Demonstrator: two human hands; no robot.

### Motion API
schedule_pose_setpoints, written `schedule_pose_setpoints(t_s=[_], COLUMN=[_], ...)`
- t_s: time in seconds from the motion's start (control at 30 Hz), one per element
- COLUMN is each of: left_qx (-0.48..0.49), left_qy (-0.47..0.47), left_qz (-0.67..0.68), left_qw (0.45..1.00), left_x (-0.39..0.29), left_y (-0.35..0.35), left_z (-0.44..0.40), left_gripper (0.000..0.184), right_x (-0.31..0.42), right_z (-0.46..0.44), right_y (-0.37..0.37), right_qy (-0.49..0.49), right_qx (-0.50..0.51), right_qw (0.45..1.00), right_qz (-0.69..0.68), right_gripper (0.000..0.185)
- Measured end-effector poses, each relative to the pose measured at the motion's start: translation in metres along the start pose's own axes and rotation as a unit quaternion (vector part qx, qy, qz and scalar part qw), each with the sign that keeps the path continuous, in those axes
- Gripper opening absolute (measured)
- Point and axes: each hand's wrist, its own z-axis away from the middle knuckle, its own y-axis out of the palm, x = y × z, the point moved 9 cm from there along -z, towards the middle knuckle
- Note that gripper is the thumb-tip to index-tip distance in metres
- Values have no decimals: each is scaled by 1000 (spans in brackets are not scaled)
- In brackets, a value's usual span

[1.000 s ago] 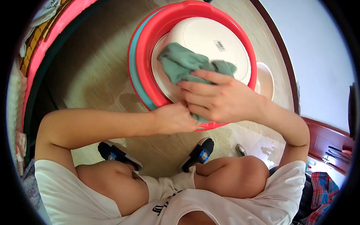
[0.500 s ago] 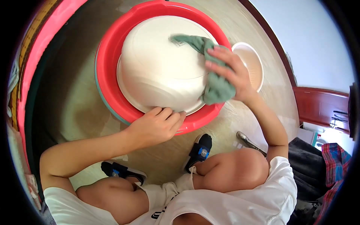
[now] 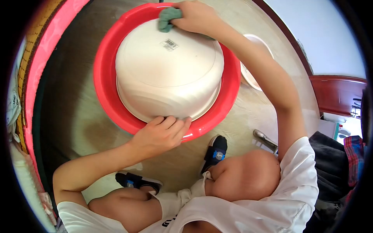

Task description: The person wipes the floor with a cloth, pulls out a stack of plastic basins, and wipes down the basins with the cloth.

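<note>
A white basin [image 3: 167, 66] lies upside down inside a red tub [image 3: 105, 77], its base with a barcode label facing up. My left hand [image 3: 161, 132] has its fingers curled on the near rim of the white basin, over the red tub's edge. At the basin's far side, my right hand [image 3: 194, 16] is closed around a bunched green cloth [image 3: 169, 19], which touches the basin near the tub's far rim.
A smaller white bowl [image 3: 254, 72] stands on the floor [image 3: 248, 112] right of the tub. A metal handle [image 3: 265, 139] lies near my knee. Bedding with a pink edge [image 3: 42, 70] is at the left; dark and plaid cloth [image 3: 353, 157] at the right.
My right hand has swept the green cloth from the near and right side to the far side of the basin. My left hand has moved from the cloth to the near rim.
</note>
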Motion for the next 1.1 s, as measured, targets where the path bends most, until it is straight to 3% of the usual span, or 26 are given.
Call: schedule_pose_setpoints(t_s=[0.1, 0.17, 0.3, 0.37, 0.5, 0.6, 0.67, 0.7, 0.73, 0.77, 0.83, 0.9, 0.93, 1.0, 1.1], left_qx=[-3, -5, 3, 1, 14, 8, 8, -1, -11, -12, 15, 15, 16, 15, 13], left_qy=[-3, -1, -3, -4, -13, -15, -9, -4, 2, 2, -14, -17, -20, -23, -23], left_qz=[3, 3, 5, 10, 6, 16, 28, 25, 21, 22, 39, 42, 46, 54, 57], left_qw=[1000, 1000, 1000, 1000, 1000, 1000, 1000, 1000, 1000, 1000, 999, 999, 999, 998, 998], left_x=[1, 1, -1, 0, -4, -2, 0, 0, 0, -1, 0, -1, 0, 0, 2], left_y=[1, -1, -3, -3, 2, 2, -1, -5, -7, -8, -4, -3, -2, -4, -6], left_z=[0, 0, 1, 1, 4, 2, 0, -2, -3, -3, -2, -3, -3, -4, -5], left_gripper=[80, 80, 80, 80, 80, 80, 79, 64, 50, 50, 80, 81, 81, 82, 83], right_x=[47, 99, 172, 184, 154, 108, 60, 40, 17, -7, -42, -73, -67, -86, -93], right_z=[-27, -17, 30, 67, 131, 158, 151, 146, 138, 127, 103, 75, 66, 55, 60], right_y=[31, 29, 34, 28, -2, -18, -26, -34, -35, -31, -25, -7, -5, 9, 12], right_qy=[-41, -85, -283, -382, -412, -384, -296, -260, -246, -212, -178, -58, -57, 159, 161], right_qx=[35, 52, 38, 27, -4, 25, 22, -1, -44, -74, -106, -73, -75, -42, -66], right_qw=[995, 994, 958, 922, 900, 907, 943, 958, 961, 965, 968, 979, 978, 958, 949], right_qz=[81, 41, -27, -60, -143, -174, -152, -124, -122, -132, -141, -182, -184, -233, -263], right_gripper=[42, 43, 41, 42, 45, 45, 41, 38, 50, 48, 46, 38, 38, 35, 36])
